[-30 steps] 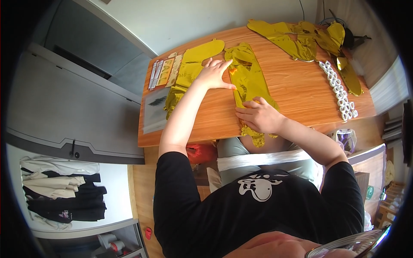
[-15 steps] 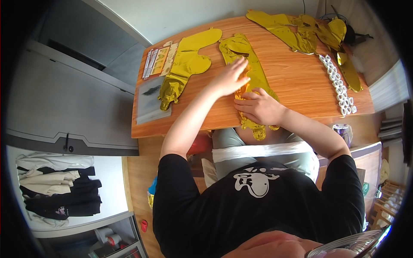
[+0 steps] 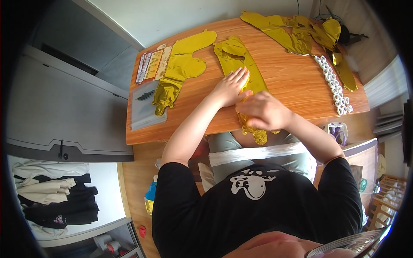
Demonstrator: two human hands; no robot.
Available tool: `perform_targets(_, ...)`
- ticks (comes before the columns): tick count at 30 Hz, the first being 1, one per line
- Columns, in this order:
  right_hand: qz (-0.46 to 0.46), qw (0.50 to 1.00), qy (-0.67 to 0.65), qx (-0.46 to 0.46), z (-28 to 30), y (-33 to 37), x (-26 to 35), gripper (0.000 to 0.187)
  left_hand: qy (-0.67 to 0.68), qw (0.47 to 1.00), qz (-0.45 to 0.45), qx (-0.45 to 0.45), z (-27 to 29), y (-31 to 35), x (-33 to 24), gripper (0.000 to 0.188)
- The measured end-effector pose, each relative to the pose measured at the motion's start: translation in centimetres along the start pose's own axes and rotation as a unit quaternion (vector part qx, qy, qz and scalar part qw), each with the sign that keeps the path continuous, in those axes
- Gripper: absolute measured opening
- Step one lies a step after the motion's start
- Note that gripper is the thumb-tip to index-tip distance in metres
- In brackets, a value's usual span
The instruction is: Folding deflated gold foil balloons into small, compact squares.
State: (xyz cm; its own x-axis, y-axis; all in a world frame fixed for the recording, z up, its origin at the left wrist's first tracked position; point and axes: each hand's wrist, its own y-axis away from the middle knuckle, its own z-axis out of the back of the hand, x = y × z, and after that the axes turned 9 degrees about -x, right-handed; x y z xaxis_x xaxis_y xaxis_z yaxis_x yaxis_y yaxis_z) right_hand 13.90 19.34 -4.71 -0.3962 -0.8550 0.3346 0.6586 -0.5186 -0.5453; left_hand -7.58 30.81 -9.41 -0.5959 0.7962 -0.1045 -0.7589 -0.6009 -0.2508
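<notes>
A flat gold foil balloon (image 3: 255, 76) lies lengthwise in front of me, its crumpled near end (image 3: 260, 136) hanging past the table's front edge. My left hand (image 3: 233, 88) rests flat on its left side, fingers stretched out and close together. Just right of it, over the balloon's lower part, is my right hand (image 3: 267, 111), smeared by motion. Its fingers look bent, but whether they hold any foil cannot be made out. Another gold foil balloon (image 3: 184, 64) is spread out to the left, with a crumpled near end.
More gold foil balloons (image 3: 275, 32) lie at the back right of the wooden table (image 3: 292, 77). Small white rolls (image 3: 333, 84) stand in rows along the right. On the left are a clear plastic sleeve (image 3: 144, 116) and printed cards (image 3: 151, 65). A grey cabinet (image 3: 73, 107) stands beyond.
My left hand has flattened down onto the balloon, a little lower than before. My right hand, earlier resting on the foil, has shifted slightly toward me and is moving. The whole view has shifted slightly.
</notes>
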Motion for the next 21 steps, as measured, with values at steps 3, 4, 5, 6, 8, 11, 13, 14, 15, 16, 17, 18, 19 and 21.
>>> perform_targets(3,-0.167,0.971,0.161,-0.063,1.4,-0.1,-1.2,0.03,0.018,1.0,-0.006,0.008,0.3,-0.1,-0.1,0.091)
perform_targets(4,-0.182,0.961,0.195,-0.07,1.1,0.2,-2.6,0.029,0.01,1.0,-0.004,0.007,0.4,-0.2,-0.2,0.093)
perform_targets(5,-0.199,0.95,0.23,-0.077,0.9,0.5,-3.7,0.027,0.003,1.0,-0.003,0.007,0.4,-0.3,-0.4,0.096)
perform_targets(6,-0.198,0.949,0.231,-0.077,1.0,0.5,-4.4,0.027,-0.006,1.0,-0.009,-0.002,0.1,-0.3,-0.1,0.099)
perform_targets(8,-0.161,0.958,0.235,-0.018,1.3,0.5,-5.3,0.029,0.002,1.0,-0.007,-0.007,-0.3,0.0,0.1,0.099)
perform_targets(11,-0.177,0.962,0.207,-0.006,1.1,0.4,-5.3,0.029,0.025,0.999,-0.005,-0.03,-0.3,0.0,0.1,0.098)
perform_targets(13,-0.179,0.963,0.203,-0.005,1.1,0.5,-5.4,0.029,0.043,0.998,-0.004,-0.048,-0.3,0.1,-0.1,0.096)
perform_targets(14,-0.178,0.964,0.198,-0.007,1.1,0.5,-5.5,0.028,0.042,0.998,-0.007,-0.045,-0.2,0.1,-0.1,0.094)
perform_targets(15,-0.18,0.963,0.199,-0.006,1.2,0.5,-5.5,0.028,0.042,0.998,-0.009,-0.041,-0.1,0.0,-0.1,0.092)
perform_targets(16,-0.183,0.964,0.193,-0.01,1.3,0.5,-5.6,0.028,0.045,0.998,-0.011,-0.04,0.0,-0.1,-0.2,0.092)
perform_targets(17,-0.186,0.965,0.186,-0.013,1.3,0.6,-5.6,0.028,0.028,0.999,-0.012,-0.019,-0.1,-0.1,-0.1,0.091)
perform_targets(18,-0.189,0.964,0.187,-0.011,1.3,0.7,-5.7,0.028,0.011,1.0,-0.014,0.002,-0.1,-0.2,-0.1,0.09)
perform_targets(19,-0.201,0.967,0.156,-0.029,1.3,0.9,-5.8,0.03,0.015,1.0,-0.016,0.003,-0.2,-0.2,0.0,0.09)
perform_targets(21,-0.216,0.967,0.125,-0.043,1.3,1.1,-5.4,0.032,0.012,1.0,-0.014,-0.001,-0.2,-0.2,0.0,0.092)
